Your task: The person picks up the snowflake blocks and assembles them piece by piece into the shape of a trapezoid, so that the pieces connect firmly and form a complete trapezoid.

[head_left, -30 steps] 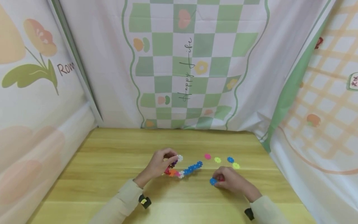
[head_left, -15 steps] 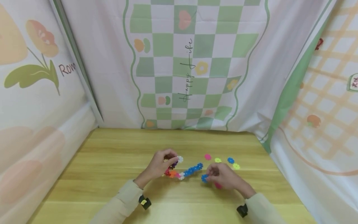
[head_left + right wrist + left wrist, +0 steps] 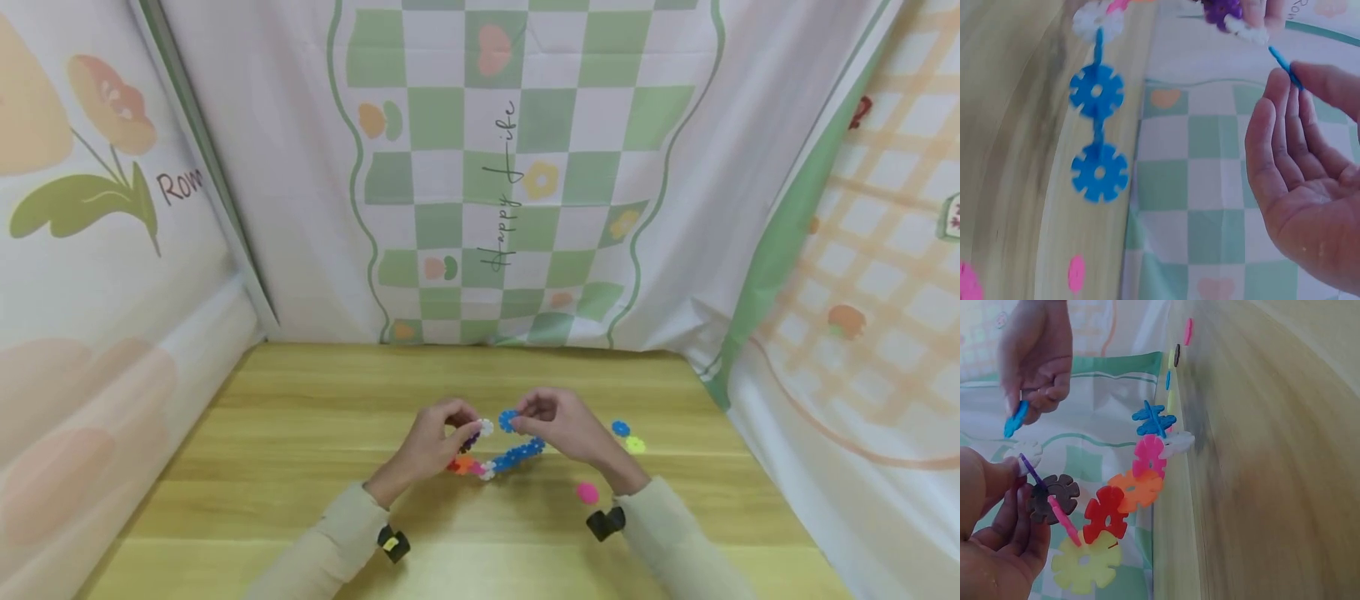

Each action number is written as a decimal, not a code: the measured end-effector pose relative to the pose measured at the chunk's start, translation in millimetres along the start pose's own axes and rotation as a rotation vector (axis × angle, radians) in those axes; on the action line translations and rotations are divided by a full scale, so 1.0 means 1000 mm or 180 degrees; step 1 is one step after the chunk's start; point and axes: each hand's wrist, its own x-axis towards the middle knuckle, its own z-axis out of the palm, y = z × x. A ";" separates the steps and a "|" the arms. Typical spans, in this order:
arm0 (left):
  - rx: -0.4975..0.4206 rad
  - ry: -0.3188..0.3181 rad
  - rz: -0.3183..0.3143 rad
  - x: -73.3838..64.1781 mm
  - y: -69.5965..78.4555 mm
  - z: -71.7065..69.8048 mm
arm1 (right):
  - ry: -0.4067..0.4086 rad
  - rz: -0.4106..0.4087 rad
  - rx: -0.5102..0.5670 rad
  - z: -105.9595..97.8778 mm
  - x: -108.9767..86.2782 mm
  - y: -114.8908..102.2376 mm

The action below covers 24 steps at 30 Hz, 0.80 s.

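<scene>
1. Left hand [image 3: 435, 442]: forearm slants in from the near edge, hand raised above the desk [image 3: 337, 408]. Its fingers pinch one end of a flower-disc chain [image 3: 463, 464], by the white end disc [image 3: 487, 427] and the purple disc [image 3: 1032, 470].
2. Right hand [image 3: 562, 423]: forearm angled inward; thumb and fingers pinch a separate blue disc [image 3: 508, 421] just beside the white end disc, a slight gap between them in the head view.
3. Chain: curves down from the left fingers and round; its blue stretch ends below the right hand.
4. Chain count, wrist views: two white, two pink [image 3: 1149, 450], one purple, one brown [image 3: 1067, 490], one yellow [image 3: 1069, 569], one red [image 3: 1104, 503], one orange [image 3: 1144, 487], four blue [image 3: 1110, 90].
5. Loose on the desk, head view (right hand masks part of it): one blue [image 3: 620, 428], one yellow [image 3: 634, 445], one pink [image 3: 588, 493].
</scene>
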 end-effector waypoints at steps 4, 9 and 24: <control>0.0140 0.0089 0.0111 0.001 0.001 0.002 | 0.0148 0.0111 0.0173 0.005 0.005 -0.006; 0.0361 0.0218 0.0251 0.003 0.001 0.005 | 0.0278 0.0191 0.0216 0.013 0.009 -0.011; 0.0590 0.0581 0.0228 0.003 0.005 0.014 | 0.0420 0.0672 0.0533 0.024 0.013 -0.022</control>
